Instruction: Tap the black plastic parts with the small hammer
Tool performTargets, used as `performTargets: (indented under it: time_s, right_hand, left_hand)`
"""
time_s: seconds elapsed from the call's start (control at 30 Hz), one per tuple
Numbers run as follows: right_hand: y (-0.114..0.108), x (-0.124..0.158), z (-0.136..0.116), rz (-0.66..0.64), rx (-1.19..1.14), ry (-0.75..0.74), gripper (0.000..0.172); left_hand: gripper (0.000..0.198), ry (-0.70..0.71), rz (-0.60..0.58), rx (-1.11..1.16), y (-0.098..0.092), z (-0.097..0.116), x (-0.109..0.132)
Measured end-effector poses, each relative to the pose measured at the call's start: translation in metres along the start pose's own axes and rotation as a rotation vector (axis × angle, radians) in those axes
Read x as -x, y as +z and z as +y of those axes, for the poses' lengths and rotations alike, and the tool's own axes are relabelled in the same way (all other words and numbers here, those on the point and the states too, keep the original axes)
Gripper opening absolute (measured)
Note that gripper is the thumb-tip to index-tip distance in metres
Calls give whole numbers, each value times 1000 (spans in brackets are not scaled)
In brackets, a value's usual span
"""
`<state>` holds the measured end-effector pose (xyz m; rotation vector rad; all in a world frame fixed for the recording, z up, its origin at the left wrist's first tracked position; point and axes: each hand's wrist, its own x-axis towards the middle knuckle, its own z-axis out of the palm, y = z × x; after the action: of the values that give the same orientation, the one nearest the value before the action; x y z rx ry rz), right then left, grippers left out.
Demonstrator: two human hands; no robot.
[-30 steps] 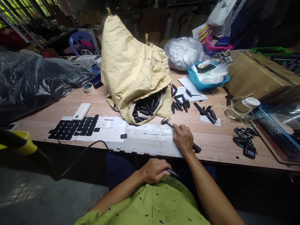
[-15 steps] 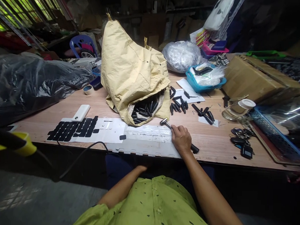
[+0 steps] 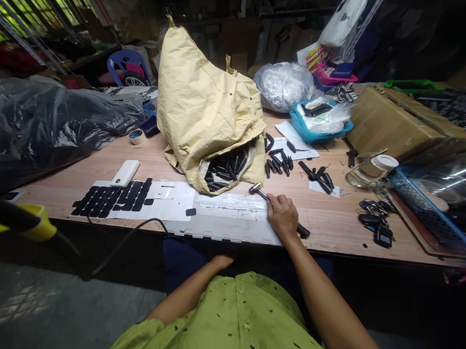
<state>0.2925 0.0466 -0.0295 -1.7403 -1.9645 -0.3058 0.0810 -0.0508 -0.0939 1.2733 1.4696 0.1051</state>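
Observation:
My right hand (image 3: 283,216) is wrapped round the handle of a small hammer (image 3: 262,194), low over the table's front edge. The metal head points away to the left, and the black grip end sticks out on the right of my hand. Below the table edge, in the shade by my lap, my left hand (image 3: 224,260) shows only in part and its fingers are hidden. Beyond the hammer head a large tan sack (image 3: 209,101) lies with its mouth open towards me, with many black tapered pieces (image 3: 225,171) inside. More black pieces (image 3: 279,161) lie right of it.
White sheets with black stickers (image 3: 100,199) and a white power bank (image 3: 125,173) are on the left. To the right are keys (image 3: 379,222), a lidded jar (image 3: 366,172), a blue basket (image 3: 432,204), a teal basket (image 3: 319,134) and a cardboard box (image 3: 393,120). A cable (image 3: 128,237) hangs off the front edge.
My left hand has shifted slightly to the right beneath the table edge. The right hand and the hammer stay almost where they were; the view has tilted a little.

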Motion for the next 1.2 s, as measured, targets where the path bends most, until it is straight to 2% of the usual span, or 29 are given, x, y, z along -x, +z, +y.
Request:
performTargets:
  time_s: [0.07,0.1,0.2,0.27,0.3,0.33,0.37,0.4,0.47,0.5,0.53,0.6,0.7,0.8,0.93,1.0,1.1,1.2]
  right_hand:
    - [-1,0,0,-10,-3,3,27]
    - [-1,0,0,-15,-4,6,28]
    - [-2,0,0,-21,-7,8,28]
    - [-2,0,-1,-16,-6,9,28]
    - [-2,0,-2,-12,-5,10,28]
    - [-2,0,-2,-9,-3,11,27]
    - [-3,0,-2,-6,-2,12,27]
    - [-3,0,-2,-3,-2,10,27]
    - [-3,0,-3,2,-3,-1,27]
    - [-3,-1,-3,2,-3,-7,26]
    - [-4,-1,-3,0,-2,-11,26]
    - [-4,-1,-3,-9,0,-12,26]
    - [-4,-1,-4,-15,4,-3,26]
    - [-3,-1,-6,-11,2,-2,26]
    - [-3,-1,-7,-13,0,6,27]
    - [-3,-1,-7,-18,3,6,27]
    - [-3,-1,-7,-18,10,6,27]
    - [-3,-1,-6,-12,11,4,27]
  left_hand:
    - [29,24,-130,-110,-4,6,13]
    - [26,78,-215,-160,-7,13,21]
    - [24,390,-501,-258,-31,45,44]
    - [30,543,-566,-184,-56,74,52]
    - [32,591,-530,-146,-71,87,52]
    - [31,631,-417,-130,-87,100,49]
    - [28,658,-231,-145,-103,112,43]
    - [26,652,5,-193,-119,121,34]
    - [22,543,474,-338,-148,133,12]
    - [22,485,614,-409,-160,136,1]
    - [21,435,698,-476,-170,137,-10]
    - [19,378,710,-590,-184,136,-27]
    - [17,389,599,-684,-193,131,-40]
    - [15,437,542,-686,-195,126,-43]
    - [13,442,536,-651,-195,124,-40]
    - [13,496,585,-620,-193,124,-35]
    - [17,648,689,-579,-183,126,-22]
    - [18,769,636,-611,-162,123,-9]
